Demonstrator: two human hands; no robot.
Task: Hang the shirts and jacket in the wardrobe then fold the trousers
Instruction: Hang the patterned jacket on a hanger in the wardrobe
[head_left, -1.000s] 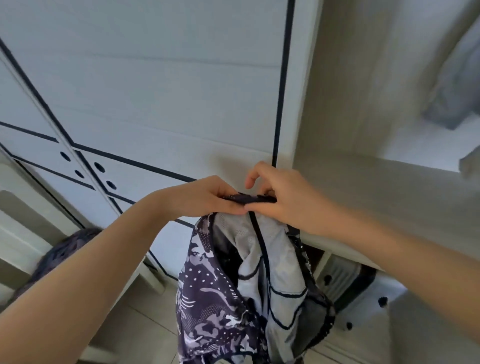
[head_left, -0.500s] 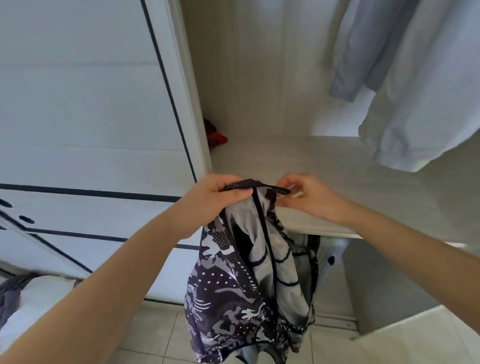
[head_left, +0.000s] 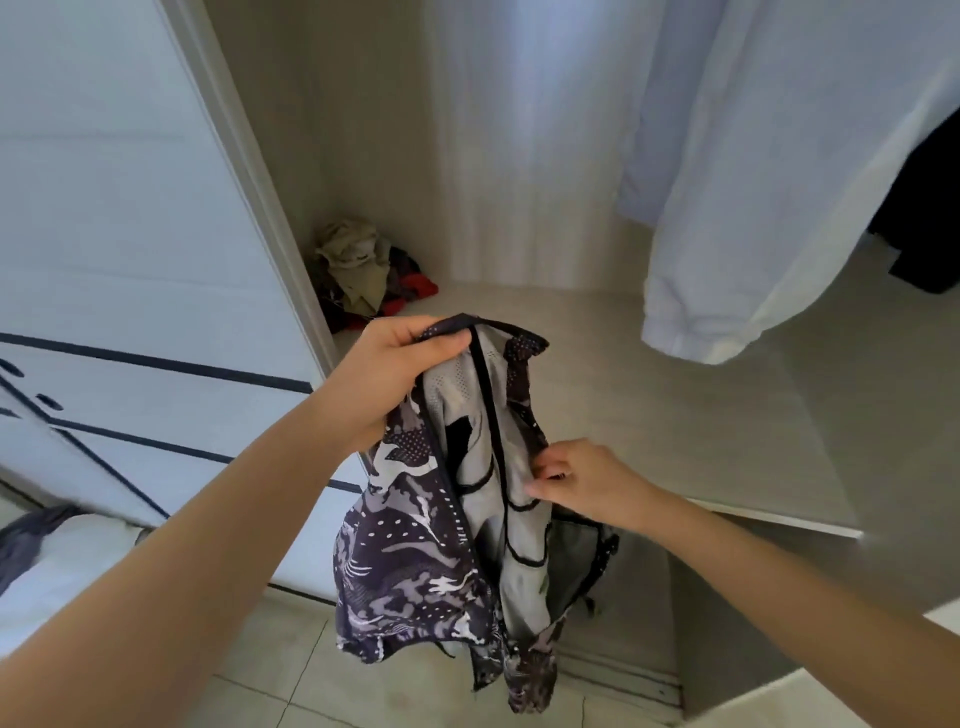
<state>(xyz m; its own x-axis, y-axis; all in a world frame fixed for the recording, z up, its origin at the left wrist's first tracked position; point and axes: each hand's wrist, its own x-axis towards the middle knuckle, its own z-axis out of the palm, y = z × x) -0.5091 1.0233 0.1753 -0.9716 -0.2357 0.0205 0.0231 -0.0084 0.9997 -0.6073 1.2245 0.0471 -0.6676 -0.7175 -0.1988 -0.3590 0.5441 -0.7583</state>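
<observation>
In front of the open wardrobe (head_left: 519, 156), a person is holding up a camouflage-patterned jacket (head_left: 415, 561) in dark purple, grey and white, with its pale grey mesh lining turned towards the camera. The left hand (head_left: 395, 374) is gripping the bunched collar at the top, with the thumb and curled fingers clamped round the dark edge, so the jacket is hanging freely below it over the tiled floor (head_left: 311, 675). The right hand (head_left: 587, 483) is reaching in lower down and pinching the front edge of the lining between thumb and fingertips, near a black-piped seam. The jacket is hanging just in front of the wardrobe's pale shelf (head_left: 675, 415), not resting on it. Inside, a white shirt (head_left: 753, 208) is hanging above the shelf, with a pale blue garment (head_left: 670, 130) just behind it and a dark garment (head_left: 930, 208) at the far right edge. A crumpled heap of clothes (head_left: 363, 270) in beige, dark and red is lying in the shelf's back left corner, beside the white sliding door (head_left: 130, 208) with dark trim lines.
</observation>
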